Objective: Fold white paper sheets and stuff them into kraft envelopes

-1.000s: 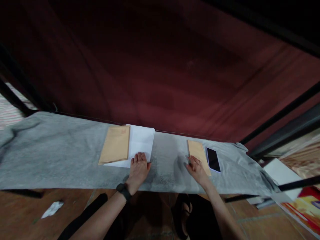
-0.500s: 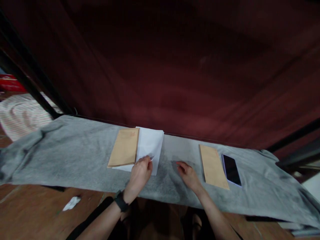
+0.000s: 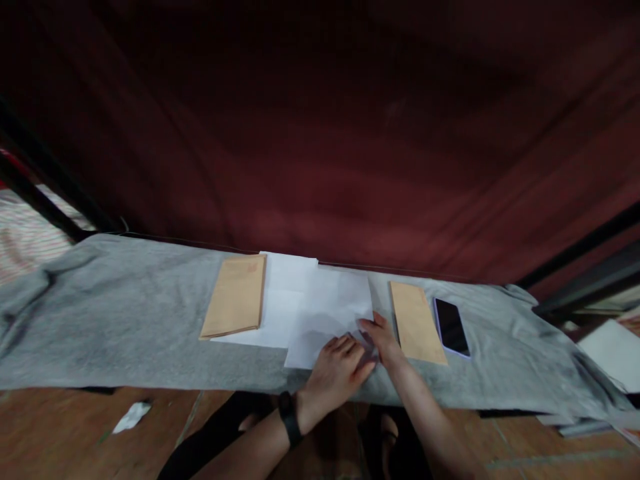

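A loose white sheet of paper (image 3: 330, 300) lies in front of me, overlapping a stack of white paper (image 3: 283, 300) on its left. My left hand (image 3: 341, 367), with a dark watch at the wrist, has its fingers curled on the sheet's lower right corner. At the right edge of that sheet, my right hand (image 3: 384, 337) pinches the paper, thumb on top. Brown envelopes (image 3: 235, 297) rest partly over the stack. Just right of my right hand lies another brown envelope (image 3: 417, 323).
A phone (image 3: 451, 327) with a light purple edge lies beyond the right envelope. Grey cloth (image 3: 140, 313) covers the long bench surface. Behind it hangs a dark red curtain (image 3: 320, 167). A crumpled white tissue (image 3: 132, 417) is on the tiled floor.
One white sheet has come off the stack to the right, into the middle. My left hand moved right with it, and my right hand, earlier on bare cloth, now grips its edge.
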`<state>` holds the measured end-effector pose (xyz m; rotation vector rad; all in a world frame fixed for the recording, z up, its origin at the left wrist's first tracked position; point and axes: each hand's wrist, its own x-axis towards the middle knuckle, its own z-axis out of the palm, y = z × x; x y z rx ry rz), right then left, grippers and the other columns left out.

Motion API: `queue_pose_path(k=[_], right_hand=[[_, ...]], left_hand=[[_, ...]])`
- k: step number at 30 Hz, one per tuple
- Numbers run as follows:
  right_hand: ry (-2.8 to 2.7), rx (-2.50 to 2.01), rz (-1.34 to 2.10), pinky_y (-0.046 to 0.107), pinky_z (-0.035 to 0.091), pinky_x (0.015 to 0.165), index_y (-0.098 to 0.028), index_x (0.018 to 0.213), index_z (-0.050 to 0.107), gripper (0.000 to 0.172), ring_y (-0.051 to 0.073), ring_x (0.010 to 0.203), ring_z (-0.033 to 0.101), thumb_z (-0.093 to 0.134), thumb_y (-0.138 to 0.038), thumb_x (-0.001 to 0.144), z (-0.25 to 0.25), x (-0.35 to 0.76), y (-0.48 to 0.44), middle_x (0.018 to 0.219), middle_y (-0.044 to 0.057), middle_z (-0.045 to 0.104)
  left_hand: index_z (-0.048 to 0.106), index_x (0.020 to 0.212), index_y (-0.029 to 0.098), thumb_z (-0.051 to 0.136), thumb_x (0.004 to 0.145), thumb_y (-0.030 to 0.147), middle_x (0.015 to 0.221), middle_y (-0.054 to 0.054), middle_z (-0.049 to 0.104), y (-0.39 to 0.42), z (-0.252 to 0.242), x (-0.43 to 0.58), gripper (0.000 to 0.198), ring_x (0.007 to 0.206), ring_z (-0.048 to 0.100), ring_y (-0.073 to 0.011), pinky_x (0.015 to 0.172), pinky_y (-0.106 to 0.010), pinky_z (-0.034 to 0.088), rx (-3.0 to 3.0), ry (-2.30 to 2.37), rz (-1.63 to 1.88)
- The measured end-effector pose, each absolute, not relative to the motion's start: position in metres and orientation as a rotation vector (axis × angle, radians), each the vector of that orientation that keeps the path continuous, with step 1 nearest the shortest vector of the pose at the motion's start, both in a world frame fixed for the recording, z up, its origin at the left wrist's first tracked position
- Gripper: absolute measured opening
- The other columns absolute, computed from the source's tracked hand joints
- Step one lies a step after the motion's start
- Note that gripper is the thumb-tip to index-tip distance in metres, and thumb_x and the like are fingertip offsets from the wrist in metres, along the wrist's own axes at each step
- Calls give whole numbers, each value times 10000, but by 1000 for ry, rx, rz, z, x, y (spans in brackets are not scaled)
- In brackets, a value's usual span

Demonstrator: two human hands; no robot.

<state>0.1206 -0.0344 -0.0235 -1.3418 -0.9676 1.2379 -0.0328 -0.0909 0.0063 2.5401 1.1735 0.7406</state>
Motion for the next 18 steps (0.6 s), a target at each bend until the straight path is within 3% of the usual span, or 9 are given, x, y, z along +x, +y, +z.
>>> queue_pose_path(k=[3,9,14,18], right_hand=[[-1068,-1427,1182,282,499,621,-181,826,664,294,198,678,656,715,-413,653,-29,143,-30,736,29,725],[-1263,-1652,928,319,546,761,-208,903,682,246,232,839,702,587,-260,682,-40,172,-26,881,47,765],[-1287,-1726,801,329,545,833,-211,934,677,275,252,952,700,566,-201,683,-45,180,-24,959,69,765],[-1344,-1745,766,328,543,848,-200,991,682,306,254,973,699,560,-192,710,-49,180,-26,984,74,765]], left_hand=[[629,1083,208,536,971,272,1160,-56,698,-79,1,-36,160,1114,631,-231,986,-418,498,2513,1249,754],[549,1345,148,510,946,215,1480,-140,513,-50,-23,-49,406,1396,446,-308,1127,-484,401,2531,1570,675],[486,1435,90,385,939,87,1495,-171,500,-29,-28,-70,506,1404,445,-286,1171,-461,336,2538,1807,506],[540,1399,89,391,898,30,1496,-176,497,-16,-23,-87,526,1423,410,-316,1175,-480,306,2523,1986,347]])
